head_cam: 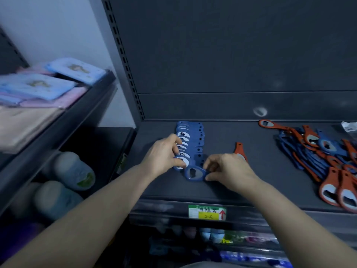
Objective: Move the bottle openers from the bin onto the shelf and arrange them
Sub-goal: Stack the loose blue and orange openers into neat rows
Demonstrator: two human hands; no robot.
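A neat row of blue openers (190, 141) sits done. The right hand (229, 171) pinches one more blue opener (194, 173) at the row's near end; the left hand (164, 153) pinches the row's front opener. A messy pile (326, 161) right of the row still waits.

Both bare forearms reach forward and converge. The left hand (164, 154) curls, thumb and fingertips pinched together. The right hand (228, 170) seems likewise pinched, fingers bent, knuckles up.

You are looking at blue openers (190, 144) and orange openers (332, 182) lying on a dark grey shelf (251, 171), above a green-and-yellow label (206, 212).
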